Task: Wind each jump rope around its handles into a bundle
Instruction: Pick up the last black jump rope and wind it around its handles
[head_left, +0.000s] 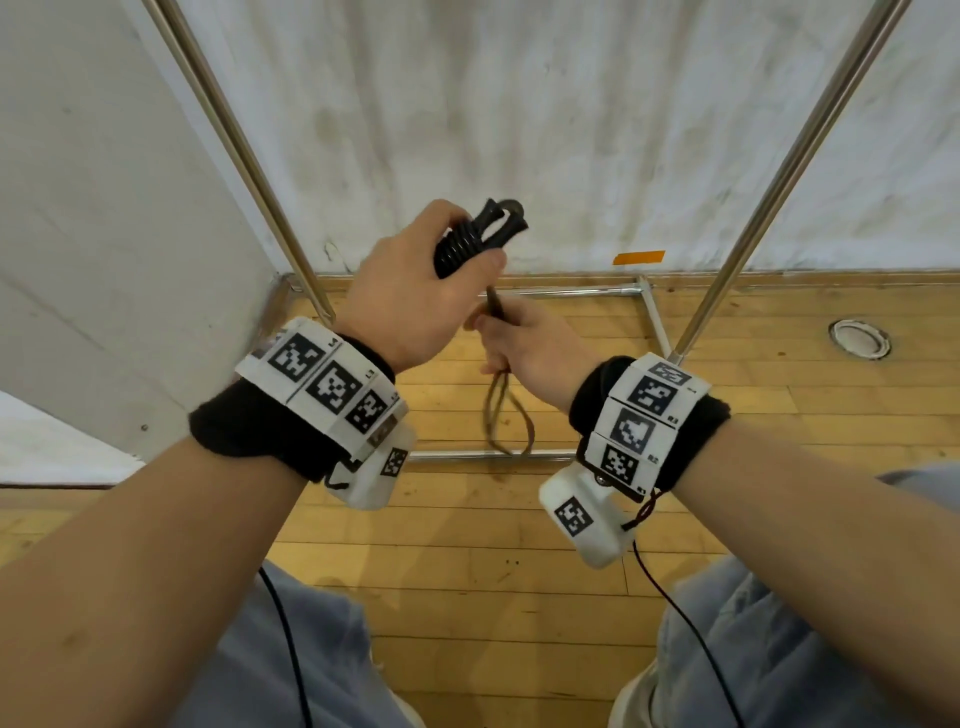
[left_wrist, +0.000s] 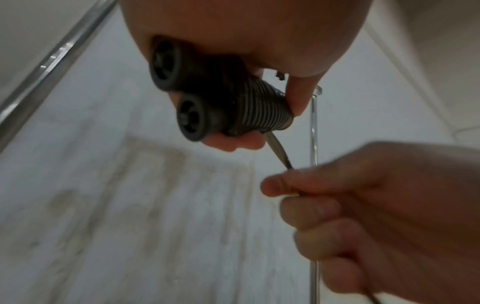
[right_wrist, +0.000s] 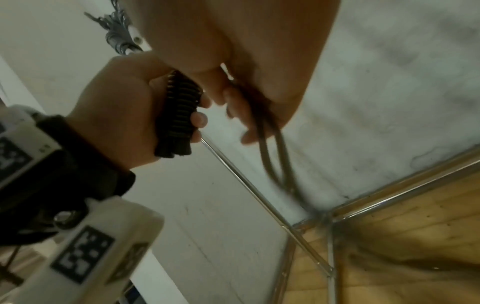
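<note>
My left hand (head_left: 441, 280) grips two black jump rope handles (head_left: 480, 236) held side by side, with several turns of dark rope coiled around them (left_wrist: 259, 107). The handles' round butt ends (left_wrist: 191, 118) face the left wrist camera. Just below and to the right, my right hand (head_left: 524, 343) grips the free dark rope (head_left: 493, 309) that runs down from the coil. A loose loop of rope (head_left: 506, 421) hangs beneath the right hand, and in the right wrist view it trails down as doubled strands (right_wrist: 275, 156).
A metal tube frame surrounds the spot: slanted poles at left (head_left: 234, 140) and right (head_left: 810, 140), with base bars (head_left: 582, 292) on the wooden floor (head_left: 467, 571). A stained white wall (head_left: 519, 104) stands behind, bearing orange tape (head_left: 638, 257). A round floor fitting (head_left: 860, 339) lies right.
</note>
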